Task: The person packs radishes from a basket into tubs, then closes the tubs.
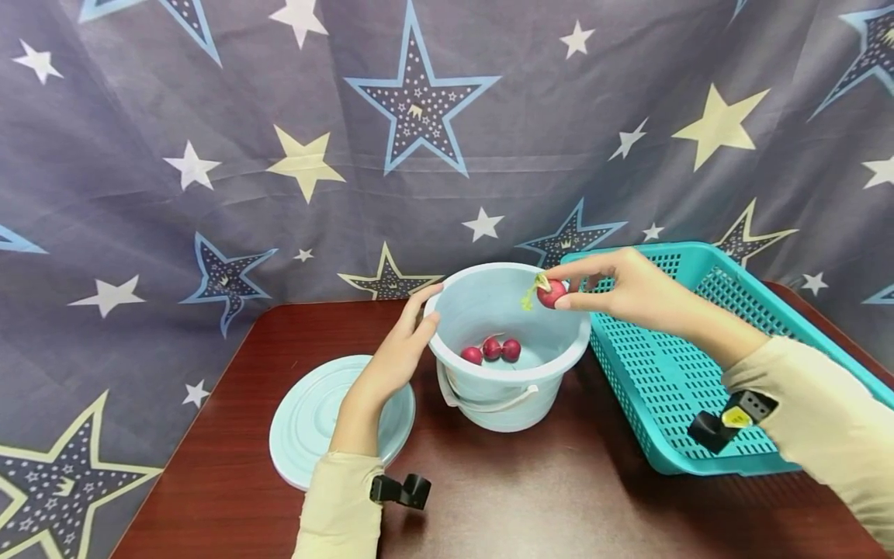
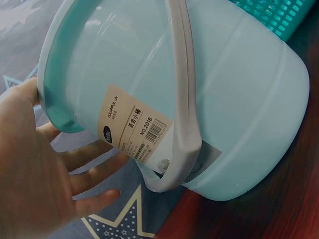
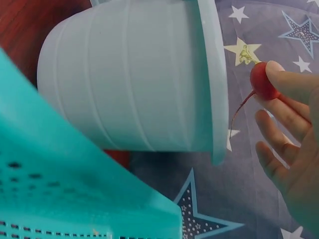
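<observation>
A light blue bucket [image 1: 513, 400] stands upright with several red radishes [image 1: 492, 348] at its bottom. The right hand [image 1: 632, 299] pinches one radish [image 1: 551, 293] between thumb and fingers above the right part of the bucket's opening; green leaf stubs show on it, and in the right wrist view a thin root trails from this radish [image 3: 263, 81]. At the bucket's left rim rests the left hand [image 1: 398, 349]. In the left wrist view that hand [image 2: 45, 164] has its thumb at the rim and its fingers extended along the bucket's side [image 2: 239, 99], near the label.
A pale blue lid [image 1: 296, 419] lies on the brown table [image 1: 489, 489] left of the bucket, partly behind the left forearm. To the right is a turquoise perforated basket [image 1: 649, 380], with the right forearm over it. A grey cloth with stars [image 1: 230, 178] hangs behind.
</observation>
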